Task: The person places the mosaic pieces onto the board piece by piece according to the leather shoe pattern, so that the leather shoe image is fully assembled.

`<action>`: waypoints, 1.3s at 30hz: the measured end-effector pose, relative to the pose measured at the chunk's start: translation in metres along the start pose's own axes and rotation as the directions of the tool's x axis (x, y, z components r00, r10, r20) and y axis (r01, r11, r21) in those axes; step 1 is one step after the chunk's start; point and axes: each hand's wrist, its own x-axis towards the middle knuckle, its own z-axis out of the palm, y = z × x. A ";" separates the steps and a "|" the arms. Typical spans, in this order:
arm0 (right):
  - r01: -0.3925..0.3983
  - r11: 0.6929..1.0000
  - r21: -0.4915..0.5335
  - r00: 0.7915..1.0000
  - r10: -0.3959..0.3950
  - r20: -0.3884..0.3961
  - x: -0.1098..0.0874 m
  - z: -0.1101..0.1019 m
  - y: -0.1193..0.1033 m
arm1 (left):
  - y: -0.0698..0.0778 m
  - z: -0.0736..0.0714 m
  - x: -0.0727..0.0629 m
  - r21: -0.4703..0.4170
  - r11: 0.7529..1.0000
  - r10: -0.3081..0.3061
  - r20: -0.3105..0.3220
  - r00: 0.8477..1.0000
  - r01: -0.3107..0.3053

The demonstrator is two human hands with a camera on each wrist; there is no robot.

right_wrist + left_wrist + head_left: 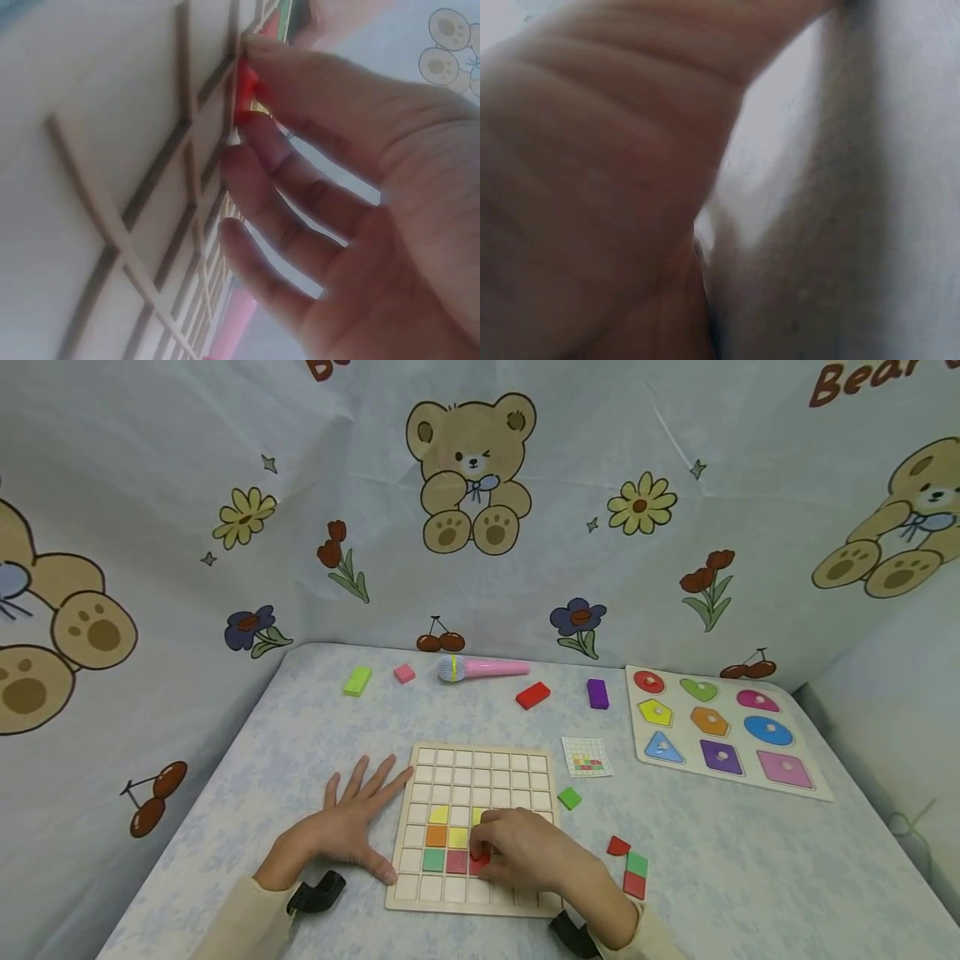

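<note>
A wooden grid board (480, 760) lies on the table, its square cells framed by thin raised strips. My left hand (347, 827) has its fingers spread, with the thumb and a fingertip at the board's left edge. Over the lower middle of the grid, my right hand (525, 852) pinches a red square tile (244, 90) between thumb and index finger, at a cell. Left of it in the grid sit a dark pink tile (456, 862), a green tile (433, 860), an orange tile (436, 836) and yellow tiles (457, 837). The right hand hides some cells.
Loose tiles (636, 864) lie right of the board, with a green tile (570, 798) and a pattern card (587, 757) above. Behind are a pink toy microphone (495, 668), coloured blocks (533, 696) and a shape puzzle (645, 752). A printed cloth (360, 468) hangs behind.
</note>
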 end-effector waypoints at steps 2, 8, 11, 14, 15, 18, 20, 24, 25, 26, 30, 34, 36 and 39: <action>-0.006 1.000 0.012 1.000 0.006 0.007 0.001 0.000 0.001 | 0.000 0.000 0.000 0.000 1.000 0.000 0.002 1.000 0.000; 0.003 0.999 0.055 1.000 -0.003 0.000 -0.002 -0.002 0.005 | 0.000 0.000 0.001 -0.004 1.000 0.008 0.004 1.000 -0.008; 0.000 0.995 0.101 1.000 0.002 -0.020 -0.010 -0.007 0.012 | 0.001 -0.001 0.000 0.002 1.000 0.003 0.006 1.000 -0.003; -0.036 0.989 0.144 0.998 0.042 -0.039 -0.023 -0.012 0.023 | 0.002 -0.001 0.000 -0.001 1.000 0.005 0.003 1.000 -0.005; -0.046 0.988 0.149 0.997 0.054 -0.048 -0.028 -0.014 0.028 | 0.002 -0.001 -0.001 -0.001 1.000 0.004 0.003 1.000 -0.004; -0.083 0.985 0.150 0.993 0.094 -0.067 -0.045 -0.019 0.044 | 0.002 -0.001 -0.001 -0.005 1.000 0.009 0.002 1.000 -0.009; -0.103 0.984 0.148 0.990 0.116 -0.078 -0.055 -0.022 0.054 | 0.002 -0.001 -0.001 -0.005 1.000 0.005 0.003 1.000 -0.005; -0.152 0.978 0.145 0.981 0.167 -0.094 -0.071 -0.025 0.069 | 0.001 -0.001 -0.002 0.000 1.000 -0.005 0.002 1.000 0.005; -0.166 0.976 0.142 0.979 0.181 -0.095 -0.075 -0.025 0.072 | 0.001 0.000 -0.002 0.000 1.000 -0.008 0.002 1.000 0.008; -0.181 0.973 0.141 0.976 0.195 -0.094 -0.077 -0.025 0.075 | 0.001 0.000 -0.002 0.002 1.000 -0.014 0.003 1.000 0.014; -0.214 0.965 0.149 0.972 0.225 -0.061 -0.085 -0.022 0.080 | -0.001 0.000 -0.002 -0.005 1.000 -0.009 -0.001 1.000 0.009; -0.211 0.960 0.182 0.975 0.219 -0.026 -0.092 -0.017 0.080 | -0.002 0.001 -0.001 0.001 1.000 -0.005 0.001 1.000 0.005; -0.200 0.960 0.194 0.978 0.209 -0.025 -0.095 -0.015 0.080 | -0.002 0.001 -0.001 0.004 1.000 -0.003 0.000 1.000 0.003; -0.189 0.963 0.191 0.980 0.198 -0.028 -0.098 -0.013 0.079 | -0.002 0.001 -0.001 0.011 1.000 0.000 -0.002 1.000 0.000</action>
